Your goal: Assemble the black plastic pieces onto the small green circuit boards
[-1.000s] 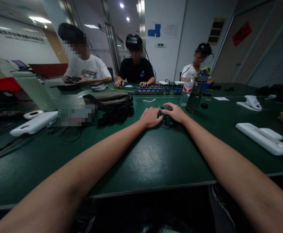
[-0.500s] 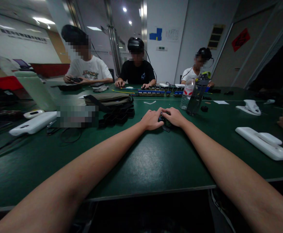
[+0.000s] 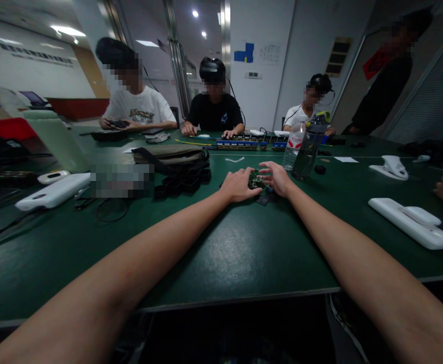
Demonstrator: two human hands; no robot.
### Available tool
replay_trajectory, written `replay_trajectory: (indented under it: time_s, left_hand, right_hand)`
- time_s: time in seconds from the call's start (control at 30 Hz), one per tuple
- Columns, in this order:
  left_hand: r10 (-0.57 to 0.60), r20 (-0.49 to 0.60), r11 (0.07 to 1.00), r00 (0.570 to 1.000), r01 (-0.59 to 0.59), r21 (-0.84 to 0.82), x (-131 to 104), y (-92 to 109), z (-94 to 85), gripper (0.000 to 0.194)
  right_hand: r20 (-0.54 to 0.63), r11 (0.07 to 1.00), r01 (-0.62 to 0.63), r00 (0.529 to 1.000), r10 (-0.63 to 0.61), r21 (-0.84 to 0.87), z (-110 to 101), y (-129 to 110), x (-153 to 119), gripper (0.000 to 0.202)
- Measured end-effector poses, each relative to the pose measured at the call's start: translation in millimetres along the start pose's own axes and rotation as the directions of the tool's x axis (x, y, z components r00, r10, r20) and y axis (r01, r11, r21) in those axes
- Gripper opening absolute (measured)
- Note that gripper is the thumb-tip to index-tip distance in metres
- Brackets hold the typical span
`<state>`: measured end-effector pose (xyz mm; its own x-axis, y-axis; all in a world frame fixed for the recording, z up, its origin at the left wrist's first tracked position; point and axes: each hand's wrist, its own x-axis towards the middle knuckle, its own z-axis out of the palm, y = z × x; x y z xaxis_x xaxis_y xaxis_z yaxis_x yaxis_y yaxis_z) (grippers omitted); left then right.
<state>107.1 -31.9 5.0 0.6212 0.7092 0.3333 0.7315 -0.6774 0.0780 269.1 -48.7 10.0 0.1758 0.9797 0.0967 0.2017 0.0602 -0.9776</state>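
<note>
A small green circuit board (image 3: 257, 180) with wires or parts on it lies between my hands above the dark green table (image 3: 221, 247). My left hand (image 3: 238, 186) grips its left side, with thumb and fingers around the edge. Just right of it, my right hand (image 3: 277, 179) has its fingers spread and slightly curled. Those fingertips are close to the board; whether any touches it I cannot tell. Beneath the hands a small dark flat piece (image 3: 262, 200) rests on the table. My fingers hide part of the board.
A clear water bottle (image 3: 293, 146) and a dark bottle (image 3: 308, 151) stand beyond my right hand. To the left are black trays (image 3: 183, 181), a bag (image 3: 174, 155), a white device (image 3: 54, 192) and a green flask (image 3: 56, 139). White devices (image 3: 411, 222) lie right. Several people surround the table.
My right hand has lifted off the board and opened, moving slightly right, so more of the board shows. The left hand stays put. A standing person at the right has come further into view.
</note>
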Motion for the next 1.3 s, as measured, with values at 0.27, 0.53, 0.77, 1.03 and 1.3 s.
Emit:
replay_trajectory:
  time_s: [0.27, 0.53, 0.77, 1.03, 1.3]
  left_hand:
    - [-0.029, 0.038, 1.000, 0.999, 0.029, 0.008, 2.2, -1.1, 2.7, 0.074]
    - [0.006, -0.018, 1.000, 1.000, -0.006, -0.014, 1.3, -3.2, 4.3, 0.079]
    - [0.028, 0.020, 1.000, 0.999, -0.028, 0.011, 2.4, -0.1, 0.7, 0.076]
    - [-0.020, 0.016, 0.999, 1.000, 0.019, 0.043, 8.0, -2.8, 6.2, 0.066]
    - [-0.050, -0.041, 0.999, 0.998, 0.051, 0.012, 8.2, -2.9, 8.7, 0.065]
  right_hand:
    - [0.027, 1.000, 0.013, 1.000, -0.013, 0.007, 5.6, -2.6, -4.3, 0.033]
    - [-0.092, 0.644, 0.142, 0.944, -0.316, -0.752, -6.5, 1.0, -0.1, 0.031]
    - [-0.018, 0.782, 0.164, 0.976, -0.219, -0.601, 1.0, -2.7, -1.2, 0.031]
    - [-0.053, 0.920, 0.145, 0.983, -0.176, -0.364, 1.5, 7.6, 3.9, 0.033]
    - [0.133, 0.624, 0.386, 0.901, -0.413, -0.680, 0.3, 25.0, 21.1, 0.049]
